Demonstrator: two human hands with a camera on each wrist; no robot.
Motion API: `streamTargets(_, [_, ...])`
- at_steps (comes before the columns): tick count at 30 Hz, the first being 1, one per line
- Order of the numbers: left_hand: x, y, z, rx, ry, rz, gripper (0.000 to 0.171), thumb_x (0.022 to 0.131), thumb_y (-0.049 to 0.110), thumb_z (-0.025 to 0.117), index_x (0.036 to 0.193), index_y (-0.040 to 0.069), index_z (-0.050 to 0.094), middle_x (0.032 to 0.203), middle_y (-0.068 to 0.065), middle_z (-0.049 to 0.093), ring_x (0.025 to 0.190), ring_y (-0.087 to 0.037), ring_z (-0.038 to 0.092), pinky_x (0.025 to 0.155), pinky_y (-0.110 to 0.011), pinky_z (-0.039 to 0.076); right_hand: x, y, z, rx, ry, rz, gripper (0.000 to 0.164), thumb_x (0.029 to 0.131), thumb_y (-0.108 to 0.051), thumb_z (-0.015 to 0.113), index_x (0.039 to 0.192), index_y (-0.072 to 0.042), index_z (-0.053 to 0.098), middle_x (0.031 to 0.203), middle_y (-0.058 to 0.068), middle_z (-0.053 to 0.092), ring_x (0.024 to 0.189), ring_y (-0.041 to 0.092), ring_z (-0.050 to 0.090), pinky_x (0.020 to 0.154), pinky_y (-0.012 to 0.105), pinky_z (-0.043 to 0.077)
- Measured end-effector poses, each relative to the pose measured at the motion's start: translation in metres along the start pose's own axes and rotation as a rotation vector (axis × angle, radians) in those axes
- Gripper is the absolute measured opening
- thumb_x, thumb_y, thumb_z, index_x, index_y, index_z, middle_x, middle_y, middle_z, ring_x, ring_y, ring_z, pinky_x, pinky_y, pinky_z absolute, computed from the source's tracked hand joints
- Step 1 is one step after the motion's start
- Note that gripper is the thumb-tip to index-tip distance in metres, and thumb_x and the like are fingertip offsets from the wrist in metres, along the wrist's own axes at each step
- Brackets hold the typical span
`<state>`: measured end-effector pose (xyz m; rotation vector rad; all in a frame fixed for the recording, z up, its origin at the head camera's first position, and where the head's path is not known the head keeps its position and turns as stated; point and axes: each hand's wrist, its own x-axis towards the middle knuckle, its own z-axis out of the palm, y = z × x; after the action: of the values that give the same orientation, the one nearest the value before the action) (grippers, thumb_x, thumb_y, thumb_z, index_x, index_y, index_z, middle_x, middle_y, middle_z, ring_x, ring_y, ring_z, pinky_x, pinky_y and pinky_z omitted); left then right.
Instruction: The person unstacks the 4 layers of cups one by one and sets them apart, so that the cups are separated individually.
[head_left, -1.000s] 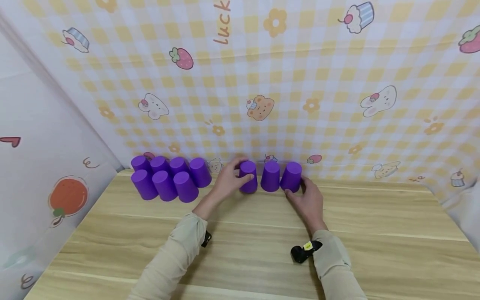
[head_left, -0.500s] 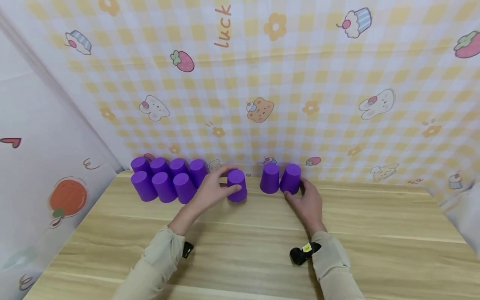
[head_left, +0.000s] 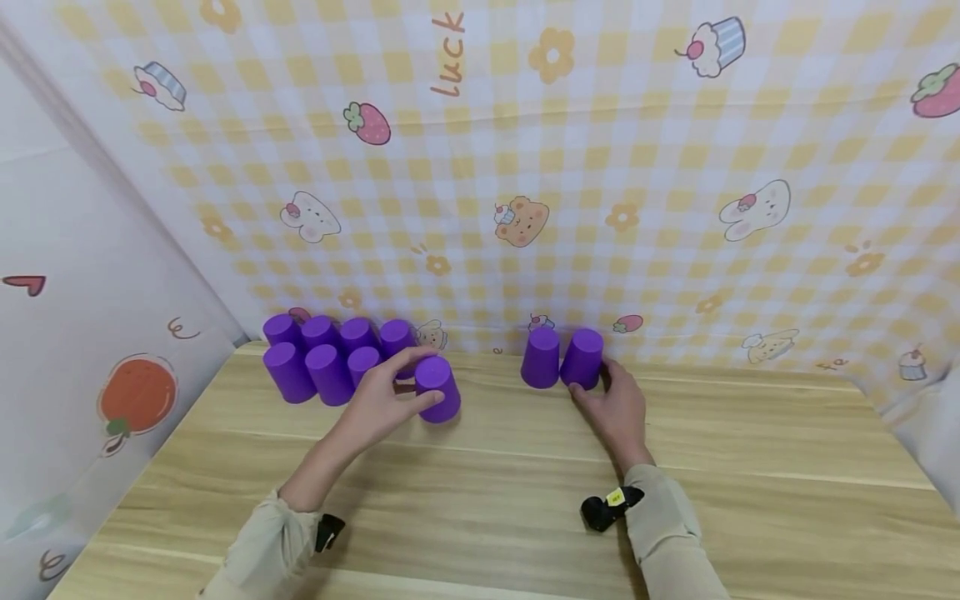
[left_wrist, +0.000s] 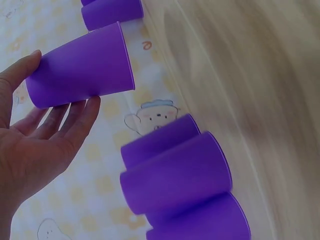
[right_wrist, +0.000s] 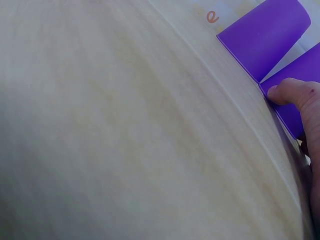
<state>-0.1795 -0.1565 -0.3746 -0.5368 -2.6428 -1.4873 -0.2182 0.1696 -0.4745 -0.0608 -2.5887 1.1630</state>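
Note:
My left hand (head_left: 382,407) grips an upside-down purple cup (head_left: 437,390) between thumb and fingers, just right of a cluster of purple cups. In the left wrist view this held cup (left_wrist: 82,67) shows its rim apart from the wood. My right hand (head_left: 618,411) holds the rightmost purple cup (head_left: 582,357), which stands upside down on the table. Against its left side stands another upside-down purple cup (head_left: 541,360). In the right wrist view the thumb (right_wrist: 287,91) lies on the rightmost cup near its rim; the fingers are mostly hidden.
Several upside-down purple cups (head_left: 328,375) stand in two rows at the table's back left, one partly behind my left hand. The wooden table (head_left: 510,500) ends at a yellow-checked cloth (head_left: 645,275) behind the cups. A black wrist camera (head_left: 600,510) sits on my right wrist.
My left hand has drawn its cup away from the two right-hand cups, leftwards and nearer to me, towards the left cluster. The right hand stays on the rightmost cup.

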Motion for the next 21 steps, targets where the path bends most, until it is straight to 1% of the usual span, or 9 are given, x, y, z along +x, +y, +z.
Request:
streamTargets(6, [-0.011, -0.006, -0.01, -0.001, 0.032, 0.003, 0.053, 0.077, 0.017, 0.077, 0.124, 0.01, 0.056, 0.114, -0.008, 0.062, 0.1, -0.025, 0.059, 0.085, -0.039, 0.051, -0.001, 0.0, 0.0, 0.007, 0.002, -0.003, 0.067, 0.077, -0.027, 0.075, 0.13, 0.003, 0.047, 0.125, 0.022, 0.053, 0.112, 0.035, 0.053, 0.096, 0.042, 0.044])
streamTargets(12, [-0.021, -0.012, -0.017, 0.053, 0.08, -0.014, 0.053, 0.076, 0.021, 0.078, 0.124, 0.011, 0.057, 0.114, -0.007, 0.061, 0.098, -0.022, 0.061, 0.082, -0.036, 0.053, 0.0, 0.0, 0.0, 0.008, 0.004, -0.005, 0.067, 0.076, -0.027, 0.075, 0.13, 0.003, 0.048, 0.125, 0.022, 0.054, 0.112, 0.035, 0.053, 0.095, 0.042, 0.044])
streamTargets(16, [-0.026, -0.016, -0.021, 0.055, 0.095, -0.036, 0.052, 0.075, 0.02, 0.079, 0.122, 0.013, 0.058, 0.113, -0.007, 0.061, 0.093, -0.022, 0.062, 0.079, -0.036, 0.054, 0.0, 0.0, 0.001, 0.011, 0.006, -0.002, 0.067, 0.076, -0.027, 0.076, 0.13, 0.003, 0.048, 0.125, 0.022, 0.054, 0.112, 0.035, 0.053, 0.095, 0.041, 0.044])
streamTargets(21, [-0.032, -0.02, -0.026, 0.036, 0.106, -0.046, 0.05, 0.076, 0.016, 0.078, 0.121, 0.01, 0.058, 0.108, -0.009, 0.061, 0.087, -0.025, 0.061, 0.076, -0.037, 0.054, 0.0, 0.001, 0.001, 0.006, 0.005, -0.003, 0.068, 0.076, -0.027, 0.075, 0.13, 0.003, 0.048, 0.125, 0.022, 0.054, 0.112, 0.035, 0.054, 0.095, 0.041, 0.044])
